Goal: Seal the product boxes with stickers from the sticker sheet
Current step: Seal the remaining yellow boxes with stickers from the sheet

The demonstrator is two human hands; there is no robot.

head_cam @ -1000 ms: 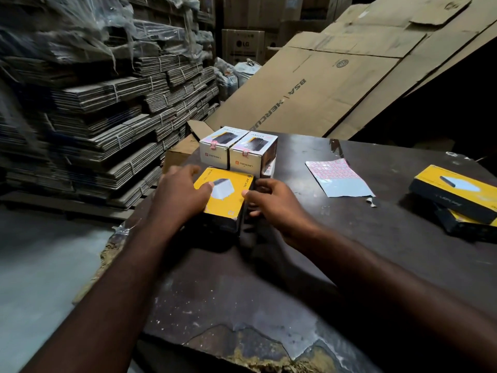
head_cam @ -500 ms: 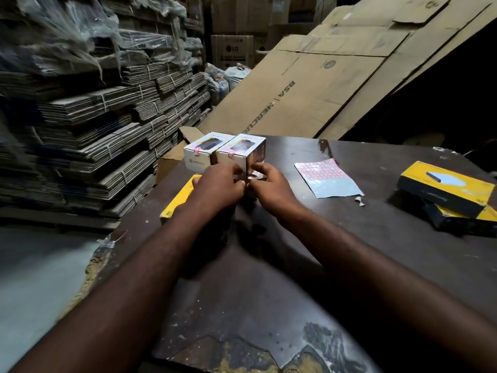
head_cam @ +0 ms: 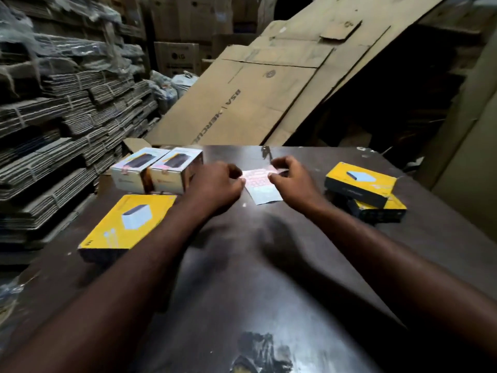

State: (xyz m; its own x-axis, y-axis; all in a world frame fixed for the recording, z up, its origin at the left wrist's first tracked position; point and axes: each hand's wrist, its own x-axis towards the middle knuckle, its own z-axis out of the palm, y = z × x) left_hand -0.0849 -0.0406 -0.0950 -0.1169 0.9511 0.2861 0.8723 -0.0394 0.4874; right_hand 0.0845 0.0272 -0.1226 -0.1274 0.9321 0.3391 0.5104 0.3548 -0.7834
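Observation:
The sticker sheet [head_cam: 259, 188], pink on top and pale blue below, lies on the dark table [head_cam: 269, 278]. My left hand [head_cam: 217, 185] pinches its left edge. My right hand [head_cam: 291, 179] grips its top right part with curled fingers. A yellow product box [head_cam: 126, 224] lies flat to the left, apart from both hands. Two white boxes [head_cam: 156, 169] with pink stickers on their front edges stand side by side behind it. At the right, two more yellow boxes [head_cam: 363, 185] are stacked.
Bundles of flattened cardboard [head_cam: 61, 125] are piled high along the left. Large brown cardboard sheets [head_cam: 255, 95] lean behind the table's far edge. An open small carton [head_cam: 134, 144] sits past the white boxes. The table's near edge is chipped [head_cam: 261, 356].
Both hands let go of the yellow box, which now lies at the left, and moved right to the sticker sheet, taking hold of it.

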